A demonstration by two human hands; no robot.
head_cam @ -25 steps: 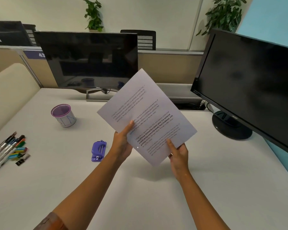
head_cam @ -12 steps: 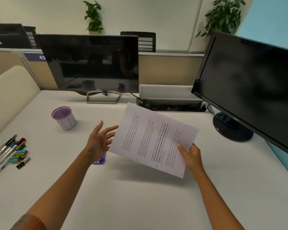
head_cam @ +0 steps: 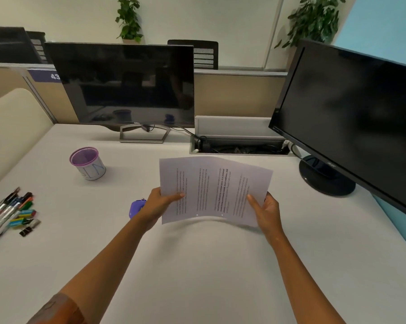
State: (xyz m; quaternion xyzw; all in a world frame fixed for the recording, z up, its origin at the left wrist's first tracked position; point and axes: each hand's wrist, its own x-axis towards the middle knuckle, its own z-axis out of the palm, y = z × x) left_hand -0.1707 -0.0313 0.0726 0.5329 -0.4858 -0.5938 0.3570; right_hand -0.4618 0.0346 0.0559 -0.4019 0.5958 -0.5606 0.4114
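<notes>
A printed sheet of paper hangs just above the white desk, turned sideways so its text lines run vertically. My left hand pinches its left edge, thumb on top. My right hand pinches its right edge the same way. The sheet bows slightly upward in the middle. A purple stapler lies on the desk behind my left hand and is mostly hidden by it.
A purple-rimmed mesh cup stands at the left. Several pens, markers and binder clips lie by the left edge. One dark monitor stands at the back, another at the right. An open cable tray sits between them.
The paper turned from upright to sideways and dropped lower. My left hand let go midway, then took hold of the left edge again. The right hand kept its grip.
</notes>
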